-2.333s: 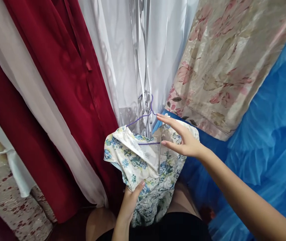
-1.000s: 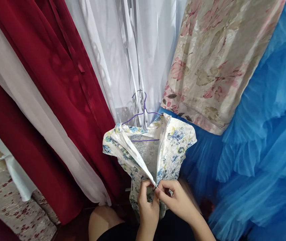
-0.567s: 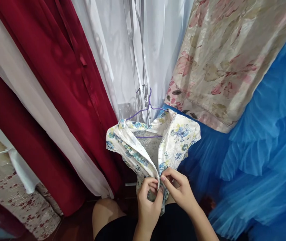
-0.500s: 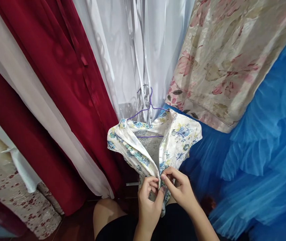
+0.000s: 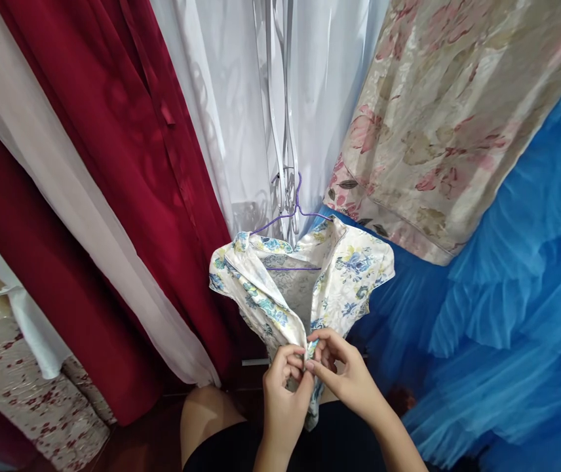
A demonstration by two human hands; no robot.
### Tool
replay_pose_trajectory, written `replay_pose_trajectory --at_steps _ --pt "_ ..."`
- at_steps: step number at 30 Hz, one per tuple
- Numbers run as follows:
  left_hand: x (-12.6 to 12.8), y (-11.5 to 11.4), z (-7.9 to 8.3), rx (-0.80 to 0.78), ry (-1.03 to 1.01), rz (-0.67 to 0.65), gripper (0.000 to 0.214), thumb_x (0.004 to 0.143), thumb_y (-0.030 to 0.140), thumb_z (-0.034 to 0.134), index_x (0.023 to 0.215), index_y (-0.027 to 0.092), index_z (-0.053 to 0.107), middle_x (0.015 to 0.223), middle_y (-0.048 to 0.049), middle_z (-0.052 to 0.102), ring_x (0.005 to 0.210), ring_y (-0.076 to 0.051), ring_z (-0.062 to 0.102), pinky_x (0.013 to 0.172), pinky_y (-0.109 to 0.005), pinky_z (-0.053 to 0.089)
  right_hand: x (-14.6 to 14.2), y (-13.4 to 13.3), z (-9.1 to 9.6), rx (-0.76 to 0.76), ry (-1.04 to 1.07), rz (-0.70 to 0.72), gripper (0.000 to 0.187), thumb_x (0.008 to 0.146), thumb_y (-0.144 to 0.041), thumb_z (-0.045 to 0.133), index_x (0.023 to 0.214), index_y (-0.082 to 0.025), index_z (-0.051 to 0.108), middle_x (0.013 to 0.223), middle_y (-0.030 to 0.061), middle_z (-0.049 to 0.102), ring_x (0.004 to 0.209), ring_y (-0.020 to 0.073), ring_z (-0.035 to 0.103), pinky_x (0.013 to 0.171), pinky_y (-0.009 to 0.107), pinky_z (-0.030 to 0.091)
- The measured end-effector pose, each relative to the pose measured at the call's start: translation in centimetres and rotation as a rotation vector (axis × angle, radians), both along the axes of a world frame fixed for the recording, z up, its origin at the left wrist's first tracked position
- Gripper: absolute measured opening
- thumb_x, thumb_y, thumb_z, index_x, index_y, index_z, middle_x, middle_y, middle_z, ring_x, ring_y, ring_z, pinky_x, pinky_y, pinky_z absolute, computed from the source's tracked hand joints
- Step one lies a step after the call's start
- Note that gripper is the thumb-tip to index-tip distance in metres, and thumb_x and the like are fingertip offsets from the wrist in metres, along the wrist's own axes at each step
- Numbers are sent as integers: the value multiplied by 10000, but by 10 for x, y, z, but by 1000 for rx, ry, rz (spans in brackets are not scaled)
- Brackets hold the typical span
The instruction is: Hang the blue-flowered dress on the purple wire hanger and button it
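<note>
A cream short-sleeved blouse (image 5: 356, 262) with blue and yellow flowers hangs on a purple hanger (image 5: 296, 208) in front of me. Its front gapes in a V from the collar down to my fingers. My left hand (image 5: 285, 387) pinches the left front edge between thumb and fingers. Close against it, my right hand (image 5: 337, 364) pinches the right front edge. Both sets of fingertips meet at the middle of the opening, and they hide whatever fastening lies between them. The blouse's lower end drops over my lap.
White cloth with hanging ribbons (image 5: 273, 98) is behind the hanger. Dark red drapes (image 5: 128, 164) and a pale drape (image 5: 88, 177) hang at left, beside a sequined garment (image 5: 10, 373). A floral skirt (image 5: 438, 131) and blue ruffled tulle (image 5: 497, 328) fill the right.
Both hands have shifted slightly left and down along the front opening, still pinching its edges. My right thumb and fingers have drawn closer to the left fingertips.
</note>
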State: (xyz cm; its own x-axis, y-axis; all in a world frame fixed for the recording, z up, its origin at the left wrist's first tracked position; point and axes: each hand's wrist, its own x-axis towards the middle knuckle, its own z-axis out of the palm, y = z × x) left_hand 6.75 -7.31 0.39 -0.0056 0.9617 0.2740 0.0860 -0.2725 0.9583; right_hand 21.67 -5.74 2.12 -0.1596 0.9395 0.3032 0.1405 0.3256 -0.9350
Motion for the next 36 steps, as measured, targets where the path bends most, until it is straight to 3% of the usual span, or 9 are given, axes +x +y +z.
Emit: replay_pose_trajectory --at_steps 5,9,14,20,27,31,36 --pt "-6 4 -2 29 24 63 175 859 205 640 1030 176 621 743 1 601 642 -132 585 646 -228 487 -11 4 -7 -54 83 12 215 942 -404 632 1020 -205 604 725 -16 564 650 152 509 609 277 395" --pt "-8 0 -2 42 51 68 179 873 219 637 1046 180 614 762 2 594 651 -128 584 644 -222 488 -14 1 0 -62 85 -1 218 946 -413 621 919 -197 614 700 -9 571 632 152 506 598 280 385" --pt "-8 0 -2 50 54 68 177 869 230 651 1034 179 615 781 -9 611 668 -134 593 645 -222 494 -10 -1 7 -48 71 -39 203 931 -394 636 997 -204 607 687 -22 568 629 156 511 600 279 380" --pt "-9 2 -5 39 59 58 197 881 247 658 1059 180 606 800 -8 615 692 -131 599 666 -221 504 -9 -1 7 -70 -56 -32 213 949 -385 596 870 -188 609 675 -17 546 625 146 477 586 269 363" --pt "-16 5 -13 32 23 39 206 915 266 630 1098 174 603 807 -12 629 701 -132 621 681 -224 517 -16 -3 14 -53 -35 8 193 941 -375 601 919 -184 614 686 -14 572 628 148 496 588 264 375" --pt "-15 3 -8 35 33 4 172 939 274 595 1073 170 623 812 -23 639 704 -137 635 680 -227 522 -16 -5 13 -59 -37 26 238 961 -375 564 819 -185 578 670 -14 545 624 145 488 583 260 373" --pt "-11 -1 1 79 62 -4 126 940 263 592 993 164 650 803 -41 668 711 -155 660 662 -232 521 -15 -4 2 -64 52 34 238 1010 -391 481 863 -205 503 637 -31 534 598 146 505 594 268 389"
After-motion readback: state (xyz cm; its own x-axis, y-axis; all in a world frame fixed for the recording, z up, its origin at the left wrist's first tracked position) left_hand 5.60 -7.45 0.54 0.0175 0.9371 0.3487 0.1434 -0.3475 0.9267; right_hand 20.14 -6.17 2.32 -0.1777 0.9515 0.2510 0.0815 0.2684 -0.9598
